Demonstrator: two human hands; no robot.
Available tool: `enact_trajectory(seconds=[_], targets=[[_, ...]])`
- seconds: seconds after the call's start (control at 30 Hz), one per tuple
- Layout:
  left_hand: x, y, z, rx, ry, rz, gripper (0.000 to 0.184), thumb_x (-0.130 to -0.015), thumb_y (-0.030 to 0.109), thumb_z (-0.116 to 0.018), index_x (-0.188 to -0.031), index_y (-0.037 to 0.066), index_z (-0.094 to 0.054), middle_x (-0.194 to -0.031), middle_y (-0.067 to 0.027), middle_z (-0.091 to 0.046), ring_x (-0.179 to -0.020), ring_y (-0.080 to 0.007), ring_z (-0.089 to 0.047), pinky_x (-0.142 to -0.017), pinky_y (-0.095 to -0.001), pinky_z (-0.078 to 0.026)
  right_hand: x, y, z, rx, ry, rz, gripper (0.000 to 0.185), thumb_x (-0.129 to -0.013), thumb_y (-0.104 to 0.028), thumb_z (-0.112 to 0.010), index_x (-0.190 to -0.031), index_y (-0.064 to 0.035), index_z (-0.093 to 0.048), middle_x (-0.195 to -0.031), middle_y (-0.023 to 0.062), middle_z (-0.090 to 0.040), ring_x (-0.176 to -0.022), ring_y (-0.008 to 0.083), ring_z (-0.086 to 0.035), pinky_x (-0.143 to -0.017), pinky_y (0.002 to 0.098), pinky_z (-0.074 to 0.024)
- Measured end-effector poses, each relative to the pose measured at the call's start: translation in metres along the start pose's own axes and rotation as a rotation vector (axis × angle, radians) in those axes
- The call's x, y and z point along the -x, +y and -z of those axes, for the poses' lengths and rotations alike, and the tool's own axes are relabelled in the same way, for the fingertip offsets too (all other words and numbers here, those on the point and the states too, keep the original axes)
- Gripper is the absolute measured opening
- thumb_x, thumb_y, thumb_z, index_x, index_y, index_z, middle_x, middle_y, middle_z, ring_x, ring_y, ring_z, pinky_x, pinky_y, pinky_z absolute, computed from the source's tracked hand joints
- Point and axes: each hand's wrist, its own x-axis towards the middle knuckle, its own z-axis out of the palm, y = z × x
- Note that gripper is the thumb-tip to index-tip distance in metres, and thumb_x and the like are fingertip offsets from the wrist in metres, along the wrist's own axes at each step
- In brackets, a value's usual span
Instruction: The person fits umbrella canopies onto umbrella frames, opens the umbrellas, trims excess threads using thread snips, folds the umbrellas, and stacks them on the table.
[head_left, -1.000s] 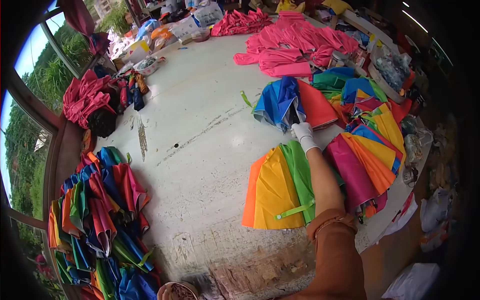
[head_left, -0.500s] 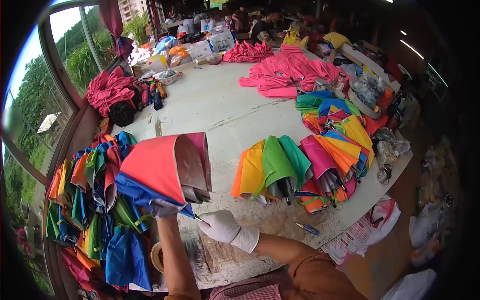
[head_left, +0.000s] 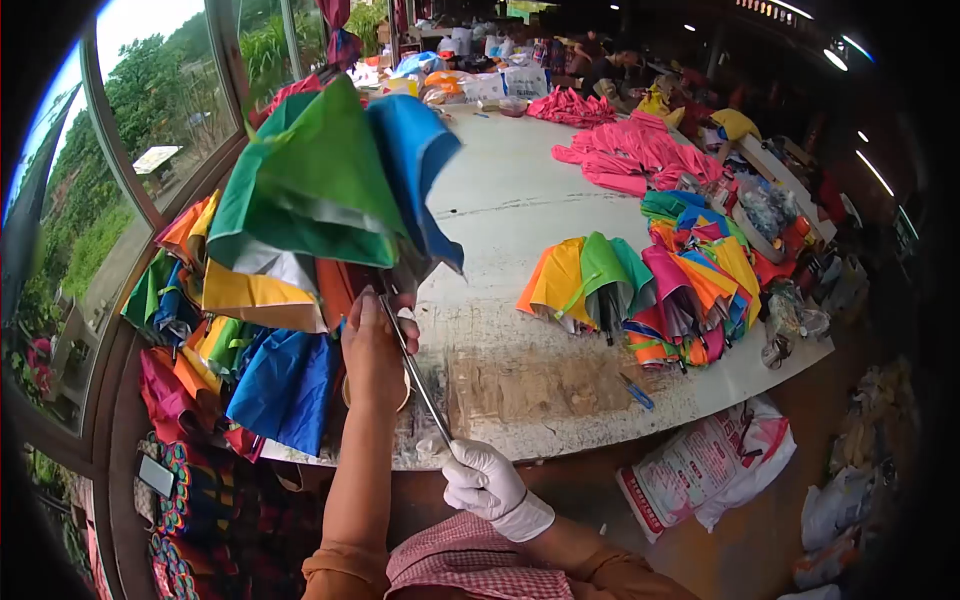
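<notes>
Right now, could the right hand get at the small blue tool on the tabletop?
Likely not without letting go: the gloved right hand holds the metal shaft of the multicoloured umbrella, though nothing visible blocks the small blue tool.

A printed sack [head_left: 690, 472] sits beside the table [head_left: 500, 250], where a blue tool [head_left: 637, 392] lies.
</notes>
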Motion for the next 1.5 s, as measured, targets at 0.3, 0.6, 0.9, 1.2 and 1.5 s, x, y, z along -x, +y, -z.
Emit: enact_trajectory(seconds=[0.3, 0.6, 0.9, 1.2, 1.5], targets=[[0.025, 0.045, 0.019, -0.455, 0.241, -0.188, 0.029, -0.088, 0.02, -0.054, -0.085, -0.008, -0.058, -0.068, -0.015, -0.061, -0.05, -0.02, -0.061, -0.045, -0.0296, -0.05, 0.006, 0.054, -0.016, 1.999, 0.51, 0.863, 0.029, -0.087, -0.012, -0.058, -0.11, 0.0061, -0.058, -0.055, 0.018, -0.052, -0.044, 0.0274, -0.054, -0.043, 0.0356, -0.0394], [-0.059, 0.189, -0.026, -0.255, 0.269, -0.412, 0.019, -0.086, 0.01, -0.053, -0.079, -0.008, -0.054, -0.064, -0.0147, -0.058, -0.049, -0.0237, -0.061, -0.045, -0.0324, -0.055, 0.088, 0.034, -0.069, 2.222, 0.247, 0.941, 0.045, -0.083, -0.006, -0.057, -0.126, 0.0042, -0.047, -0.055, 0.0119, -0.054, -0.04, 0.0256, -0.051, -0.04, 0.0367, -0.0374], [-0.02, 0.173, -0.084, -0.228, 0.204, -0.378, 0.02, -0.084, 0.011, -0.055, -0.076, -0.007, -0.055, -0.063, -0.0149, -0.058, -0.048, -0.0235, -0.061, -0.044, -0.0312, -0.054, 0.152, 0.011, -0.06, 2.07, 0.239, 0.901, 0.043, -0.084, -0.005, -0.056, -0.125, 0.0064, -0.047, -0.054, 0.0119, -0.051, -0.043, 0.0262, -0.053, -0.042, 0.0348, -0.0385], [0.132, -0.024, -0.103, -0.082, 0.165, 0.02, 0.032, -0.095, 0.026, -0.043, -0.104, -0.004, -0.05, -0.083, -0.0164, -0.062, -0.052, -0.02, -0.06, -0.044, -0.0271, -0.049, 0.146, -0.006, 0.011, 1.918, 0.381, 0.93, 0.034, -0.091, -0.008, -0.052, -0.122, 0.0057, -0.051, -0.068, 0.0123, -0.061, -0.053, 0.0154, -0.056, -0.049, 0.0294, -0.043], [0.279, -0.143, -0.027, -0.116, 0.194, 0.503, 0.033, -0.099, 0.026, -0.036, -0.119, 0.002, -0.049, -0.068, -0.0045, -0.055, -0.039, -0.006, -0.037, -0.035, -0.0186, -0.026, 0.178, -0.224, 0.263, 2.176, 0.938, 0.552, 0.042, -0.087, -0.031, -0.054, -0.119, -0.0042, -0.052, -0.115, 0.0208, -0.054, -0.107, 0.0355, -0.052, -0.092, 0.0402, -0.041]])
